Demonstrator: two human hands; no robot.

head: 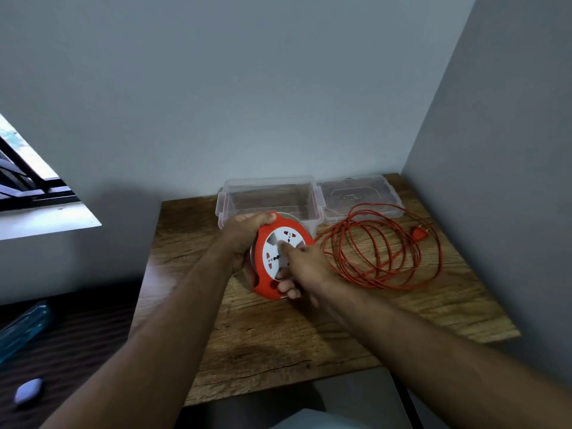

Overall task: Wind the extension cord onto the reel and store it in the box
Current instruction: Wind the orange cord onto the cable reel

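Winding step, barely begun. My left hand [244, 235] grips rim of round orange-and-white plastic cord reel [280, 257], held above wooden table [278, 342]. My right hand [305, 264] on reel's face, fingers curled at crank. Orange extension cord [383, 249] lies in loose coils at right, plug [418, 234] far right. Clear plastic box [269, 198] open, just behind reel. Next: turn face steadily, cord feeding without snagging.

orange reel [280, 258] tilted, cord [383, 249] loosely coiled, box [269, 196] open

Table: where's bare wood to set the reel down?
Free: the near part of the table, in front of the reel and both hands, and the left strip beside the left hand. Crowded: the right side under the loose cord and the back edge, taken by the box and lid.
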